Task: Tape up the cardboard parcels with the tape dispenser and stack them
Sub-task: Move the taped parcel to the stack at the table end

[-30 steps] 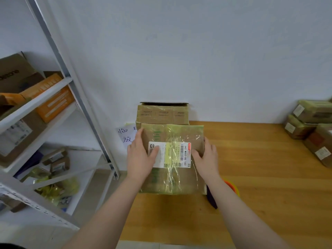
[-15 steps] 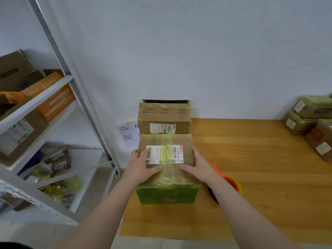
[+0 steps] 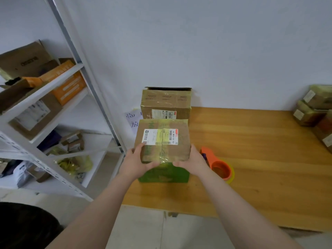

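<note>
A taped cardboard parcel [image 3: 162,141] with a white shipping label and a green front side stands at the left end of the wooden table [image 3: 251,159]. My left hand [image 3: 137,161] grips its near left corner, thumb on top. My right hand [image 3: 192,160] grips the near right corner. Behind it, against the wall, stands a taller taped parcel [image 3: 166,104] with its own label. The orange tape dispenser [image 3: 216,165] lies on the table just right of my right hand.
A white metal shelf rack [image 3: 53,112] with boxes and bags stands to the left. Several more taped parcels [image 3: 314,108] are stacked at the table's far right. A paper note [image 3: 132,120] hangs on the wall behind the parcels.
The parcel was tipped back so that its label side faces up and its green side faces me. My hands slid toward its near corners, uncovering the tape dispenser.
</note>
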